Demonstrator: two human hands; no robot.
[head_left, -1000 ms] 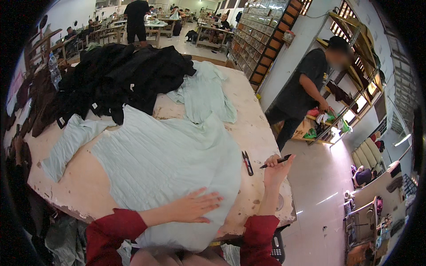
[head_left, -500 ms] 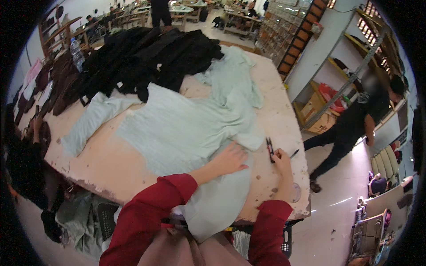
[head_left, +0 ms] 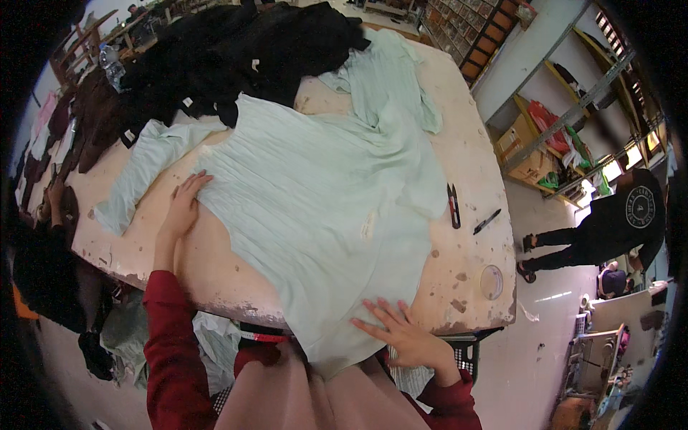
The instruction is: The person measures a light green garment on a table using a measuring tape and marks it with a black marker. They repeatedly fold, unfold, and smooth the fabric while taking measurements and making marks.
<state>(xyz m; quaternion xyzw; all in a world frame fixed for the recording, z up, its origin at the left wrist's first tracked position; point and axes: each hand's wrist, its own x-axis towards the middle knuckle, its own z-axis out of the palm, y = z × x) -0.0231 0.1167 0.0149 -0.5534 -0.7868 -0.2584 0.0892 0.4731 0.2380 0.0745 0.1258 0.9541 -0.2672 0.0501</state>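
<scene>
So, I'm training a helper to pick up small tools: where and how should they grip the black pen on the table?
Probably at mid-barrel, pinching the black pen from above, coming from its near right side with the right hand. It lies flat and slanted, far end to the right, its whole length exposed on the table; the snips lie just left of it.

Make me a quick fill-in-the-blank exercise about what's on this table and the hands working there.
1. The left hand is at the ____ edge of the pale green garment, while the right hand rests on its near part.
2. The pen lies to the ____ of the thread snips.
3. The big heap of clothes beyond the garment is ____.
4. The person's sleeves are dark ____.

Missing words: left; right; black; red.
</scene>
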